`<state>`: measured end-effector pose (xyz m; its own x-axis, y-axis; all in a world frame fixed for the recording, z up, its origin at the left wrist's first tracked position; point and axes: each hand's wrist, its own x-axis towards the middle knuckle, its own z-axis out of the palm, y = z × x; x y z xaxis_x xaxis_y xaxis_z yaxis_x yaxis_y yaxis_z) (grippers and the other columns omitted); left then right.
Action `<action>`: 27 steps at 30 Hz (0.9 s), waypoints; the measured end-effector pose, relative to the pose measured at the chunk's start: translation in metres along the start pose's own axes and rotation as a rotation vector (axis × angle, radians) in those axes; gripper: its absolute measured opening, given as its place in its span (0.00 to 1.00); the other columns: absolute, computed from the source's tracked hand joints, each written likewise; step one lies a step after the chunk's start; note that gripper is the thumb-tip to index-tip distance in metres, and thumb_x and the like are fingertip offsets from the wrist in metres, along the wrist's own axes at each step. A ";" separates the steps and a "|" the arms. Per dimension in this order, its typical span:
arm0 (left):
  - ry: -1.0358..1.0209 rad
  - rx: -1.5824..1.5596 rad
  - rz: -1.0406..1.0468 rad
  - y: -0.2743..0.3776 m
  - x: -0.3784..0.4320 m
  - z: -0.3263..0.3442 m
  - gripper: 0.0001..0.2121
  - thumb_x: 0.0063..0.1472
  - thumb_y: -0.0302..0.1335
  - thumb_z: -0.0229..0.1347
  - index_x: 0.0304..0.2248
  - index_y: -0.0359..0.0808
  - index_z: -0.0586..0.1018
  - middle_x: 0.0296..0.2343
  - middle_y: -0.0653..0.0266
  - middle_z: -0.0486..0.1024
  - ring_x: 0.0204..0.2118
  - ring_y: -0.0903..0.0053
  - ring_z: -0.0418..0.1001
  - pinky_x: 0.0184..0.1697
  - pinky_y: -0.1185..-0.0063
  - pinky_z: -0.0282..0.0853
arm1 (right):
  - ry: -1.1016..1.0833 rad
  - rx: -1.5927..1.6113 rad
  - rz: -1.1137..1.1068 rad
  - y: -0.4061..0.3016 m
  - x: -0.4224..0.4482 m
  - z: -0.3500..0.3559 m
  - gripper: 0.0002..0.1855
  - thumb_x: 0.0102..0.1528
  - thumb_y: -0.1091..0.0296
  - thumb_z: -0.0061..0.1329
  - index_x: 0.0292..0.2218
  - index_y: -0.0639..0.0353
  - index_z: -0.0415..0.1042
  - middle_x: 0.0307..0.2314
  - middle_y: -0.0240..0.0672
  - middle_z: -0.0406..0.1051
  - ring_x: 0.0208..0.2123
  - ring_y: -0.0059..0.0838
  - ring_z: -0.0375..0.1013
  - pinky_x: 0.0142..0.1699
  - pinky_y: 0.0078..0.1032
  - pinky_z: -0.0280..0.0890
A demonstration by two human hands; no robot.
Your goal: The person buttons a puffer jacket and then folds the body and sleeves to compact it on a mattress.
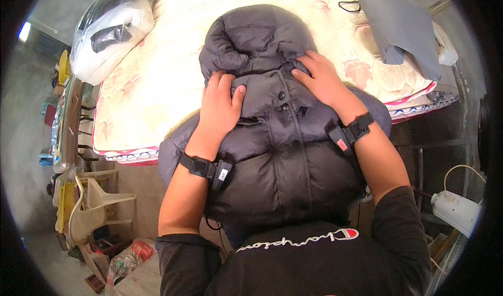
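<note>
A dark hooded puffer jacket (251, 158) lies front side up, its hood and upper part on a floral-patterned mattress (165, 99) and its lower part hanging over the edge towards me. My left hand (222, 99) rests on the left side of the collar, just below the hood, with its fingertips bent into the fabric. My right hand (320, 76) is at the other side of the collar, its fingertips gripping the fabric where hood and collar meet. Snap buttons run down the front placket between my hands. Both of my wrists wear black straps with small devices.
A clear plastic bag of stuffed contents (114, 32) sits at the mattress's upper left. A grey plastic bag (401, 29) lies at its upper right, by a black cord loop (349, 7). Plastic chairs (92, 209) stand at the lower left; a white device (456, 211) is at the right.
</note>
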<state>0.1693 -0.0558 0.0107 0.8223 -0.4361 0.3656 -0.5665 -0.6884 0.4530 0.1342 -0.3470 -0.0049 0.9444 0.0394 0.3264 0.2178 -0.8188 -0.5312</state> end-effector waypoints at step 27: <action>-0.241 0.659 -0.128 0.015 0.089 -0.100 0.11 0.58 0.31 0.54 0.36 0.38 0.84 0.35 0.50 0.81 0.41 0.59 0.81 0.41 0.67 0.76 | 0.411 -0.244 0.038 -0.029 0.074 -0.096 0.09 0.52 0.69 0.45 0.37 0.57 0.70 0.27 0.51 0.74 0.34 0.57 0.74 0.39 0.46 0.69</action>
<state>0.2290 -0.0470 0.1315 0.9122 -0.3922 0.1184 -0.3768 -0.9167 -0.1329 0.1741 -0.3755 0.1097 0.7643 -0.1820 0.6186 0.0746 -0.9279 -0.3652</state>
